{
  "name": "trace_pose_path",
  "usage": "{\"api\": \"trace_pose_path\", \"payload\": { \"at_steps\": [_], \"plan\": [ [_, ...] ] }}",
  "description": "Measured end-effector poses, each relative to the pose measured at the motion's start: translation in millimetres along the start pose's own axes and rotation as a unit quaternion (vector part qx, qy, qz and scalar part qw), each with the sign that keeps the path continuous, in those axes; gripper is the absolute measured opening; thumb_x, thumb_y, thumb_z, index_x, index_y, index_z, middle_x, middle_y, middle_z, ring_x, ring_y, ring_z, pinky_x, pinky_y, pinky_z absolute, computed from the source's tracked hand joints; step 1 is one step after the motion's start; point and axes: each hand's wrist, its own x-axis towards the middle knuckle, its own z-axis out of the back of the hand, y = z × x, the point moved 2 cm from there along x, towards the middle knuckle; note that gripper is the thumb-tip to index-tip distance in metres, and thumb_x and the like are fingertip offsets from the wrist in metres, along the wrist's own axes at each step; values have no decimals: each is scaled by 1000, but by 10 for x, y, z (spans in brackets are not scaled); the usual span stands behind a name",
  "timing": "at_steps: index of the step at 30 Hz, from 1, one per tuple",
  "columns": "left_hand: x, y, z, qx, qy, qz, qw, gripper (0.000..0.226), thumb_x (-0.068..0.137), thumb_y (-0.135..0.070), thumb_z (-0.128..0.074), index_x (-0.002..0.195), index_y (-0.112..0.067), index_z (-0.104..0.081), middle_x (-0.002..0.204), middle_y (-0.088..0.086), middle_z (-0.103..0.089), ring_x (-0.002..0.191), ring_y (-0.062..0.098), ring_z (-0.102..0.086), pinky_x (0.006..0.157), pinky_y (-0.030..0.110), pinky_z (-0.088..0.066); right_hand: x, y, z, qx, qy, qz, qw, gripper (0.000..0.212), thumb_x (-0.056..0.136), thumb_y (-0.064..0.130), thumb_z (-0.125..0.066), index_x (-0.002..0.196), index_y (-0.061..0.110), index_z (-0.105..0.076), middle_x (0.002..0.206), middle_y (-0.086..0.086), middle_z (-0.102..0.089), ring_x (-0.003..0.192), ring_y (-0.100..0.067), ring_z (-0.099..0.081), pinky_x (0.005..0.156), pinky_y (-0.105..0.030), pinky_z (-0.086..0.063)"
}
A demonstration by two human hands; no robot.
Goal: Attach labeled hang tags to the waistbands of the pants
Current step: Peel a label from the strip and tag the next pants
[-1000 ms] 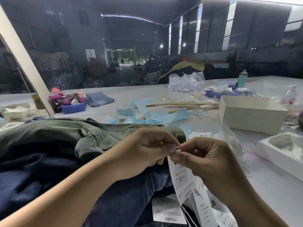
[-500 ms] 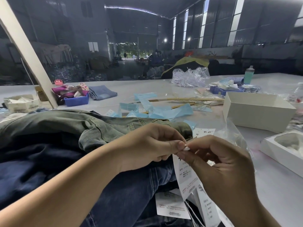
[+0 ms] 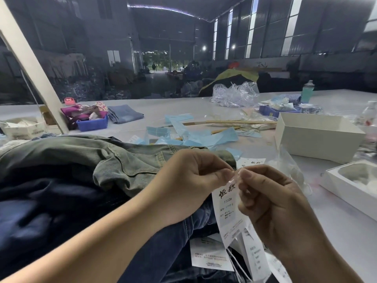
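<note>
A white hang tag (image 3: 227, 209) with black printed characters dangles between my two hands over a pile of pants. My left hand (image 3: 191, 180) pinches the tag's top edge with thumb and forefinger. My right hand (image 3: 273, 203) meets it fingertip to fingertip at the same spot, pinching the top of the tag or its fastener; what sits between the fingertips is too small to tell. Dark blue jeans (image 3: 169, 248) lie under my hands, with olive green pants (image 3: 81, 158) stacked behind them. More white tags (image 3: 210, 254) lie on the jeans below.
Light blue paper strips (image 3: 204, 137) and wooden sticks (image 3: 240, 121) litter the white table (image 3: 336, 227). An open white box (image 3: 318, 137) and a white tray (image 3: 355, 182) stand at the right. A blue bin (image 3: 92, 124), folded jeans (image 3: 124, 116) and a plastic bag pile (image 3: 234, 94) sit farther back.
My hands stay pinched together at the tag's top. The tag now hangs with its printed face turned toward me, and the view has tilted slightly.
</note>
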Motion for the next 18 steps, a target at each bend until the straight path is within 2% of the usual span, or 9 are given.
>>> {"api": "trace_pose_path", "payload": {
  "at_steps": [4, 6, 8, 11, 18],
  "plan": [
    [-93, -68, -135, 87, -99, -81, 988, 8, 86, -24, -73, 87, -30, -78, 75, -21, -70, 69, -5, -63, 61, 7, -46, -27, -115, -62, 84, -54, -23, 995, 11, 54, 12, -76, 64, 10, -70, 57, -7, -54, 41, -12, -43, 36, -21, -32],
    [-114, -75, -166, 122, -130, -106, 978, 8, 85, -22, -75, 88, -28, -78, 66, -21, -67, 67, -10, -61, 59, 3, -42, -41, -147, -87, 98, -65, -21, 993, 11, 54, 12, -75, 64, 10, -70, 57, -7, -54, 40, -12, -41, 37, -21, -31],
    [-127, -66, -179, 136, -144, -118, 973, 8, 85, -20, -76, 87, -27, -78, 59, -26, -59, 60, -13, -56, 56, 1, -38, -46, -163, -100, 112, -70, -15, 991, 10, 55, 12, -74, 64, 10, -70, 57, -7, -54, 40, -12, -40, 37, -20, -30],
    [-137, -58, -192, 137, -140, -119, 973, 7, 85, -21, -76, 87, -27, -78, 59, -26, -59, 57, -12, -54, 55, 2, -36, -49, -158, -125, 116, -70, -4, 991, 10, 56, 13, -74, 64, 10, -70, 56, -6, -53, 40, -11, -40, 36, -20, -30],
    [-146, -80, -174, 147, -156, -138, 967, 5, 85, -20, -75, 87, -24, -78, 63, -31, -54, 63, -17, -53, 60, -1, -35, -58, -78, -149, 52, -79, 38, 995, 18, 52, 16, -77, 65, 8, -68, 56, -10, -52, 41, -12, -39, 37, -20, -33]
  ]
}}
